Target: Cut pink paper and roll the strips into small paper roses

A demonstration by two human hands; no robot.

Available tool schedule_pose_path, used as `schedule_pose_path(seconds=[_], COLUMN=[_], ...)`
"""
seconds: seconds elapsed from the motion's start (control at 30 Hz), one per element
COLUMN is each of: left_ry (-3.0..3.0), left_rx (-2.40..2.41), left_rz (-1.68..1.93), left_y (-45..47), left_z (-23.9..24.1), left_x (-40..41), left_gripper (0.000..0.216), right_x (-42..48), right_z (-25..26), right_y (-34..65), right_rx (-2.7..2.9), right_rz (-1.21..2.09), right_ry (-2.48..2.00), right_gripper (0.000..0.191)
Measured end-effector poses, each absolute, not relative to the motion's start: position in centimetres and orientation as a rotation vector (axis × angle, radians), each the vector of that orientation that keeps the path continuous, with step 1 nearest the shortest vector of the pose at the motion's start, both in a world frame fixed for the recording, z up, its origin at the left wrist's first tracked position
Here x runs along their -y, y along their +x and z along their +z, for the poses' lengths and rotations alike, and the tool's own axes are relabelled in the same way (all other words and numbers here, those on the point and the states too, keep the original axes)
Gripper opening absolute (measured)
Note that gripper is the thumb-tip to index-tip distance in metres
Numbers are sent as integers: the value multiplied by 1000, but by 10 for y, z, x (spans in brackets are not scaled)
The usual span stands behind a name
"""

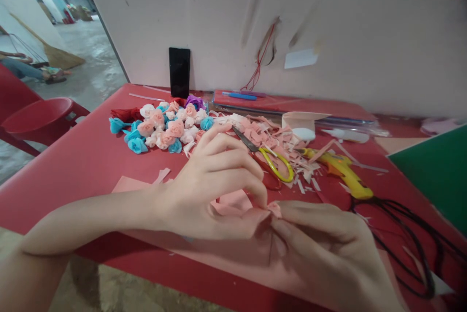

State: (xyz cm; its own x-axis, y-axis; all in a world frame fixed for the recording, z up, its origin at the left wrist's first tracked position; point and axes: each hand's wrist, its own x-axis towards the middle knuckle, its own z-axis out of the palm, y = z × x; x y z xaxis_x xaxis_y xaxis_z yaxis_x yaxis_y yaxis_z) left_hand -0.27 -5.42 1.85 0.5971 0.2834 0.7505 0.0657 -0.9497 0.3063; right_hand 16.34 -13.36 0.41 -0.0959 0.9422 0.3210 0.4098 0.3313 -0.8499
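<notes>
Pinched between both hands is a pink paper strip [235, 202], with a small bunched bit at its right end. My left hand [215, 185] has thumb and forefinger closed on the strip, its other fingers curled above. From the right, my right hand [328, 244] grips the bunched end between thumb and fingers. Under the hands lies a pink paper sheet [226, 253]. Scissors with yellow handles [279, 164] rest just beyond, beside a heap of pink paper scraps [262, 132]. Farther left, several paper roses [166, 130] in pink, white and blue are piled together.
A yellow glue gun [343, 173] lies at the right, its black cable [404, 234] looping toward the front. A black phone [179, 73] leans against the wall. Pens [239, 95] lie at the back. A green board [434, 171] borders the right side; a red chair [40, 117] stands left.
</notes>
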Motion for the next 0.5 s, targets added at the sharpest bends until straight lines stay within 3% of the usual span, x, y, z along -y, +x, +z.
schedule_pose_path(seconds=[0.27, 0.5], left_ry=[2554, 2534], left_rx=[-283, -309], left_rz=[1238, 1249], left_y=[0, -2], left_z=[19, 20], left_x=[56, 57], left_gripper=[10, 12], right_x=[131, 134], right_z=[9, 11], right_y=[158, 155], right_rx=[1690, 1725], right_rz=[546, 405], right_ry=[-1081, -1149], right_gripper=[11, 20])
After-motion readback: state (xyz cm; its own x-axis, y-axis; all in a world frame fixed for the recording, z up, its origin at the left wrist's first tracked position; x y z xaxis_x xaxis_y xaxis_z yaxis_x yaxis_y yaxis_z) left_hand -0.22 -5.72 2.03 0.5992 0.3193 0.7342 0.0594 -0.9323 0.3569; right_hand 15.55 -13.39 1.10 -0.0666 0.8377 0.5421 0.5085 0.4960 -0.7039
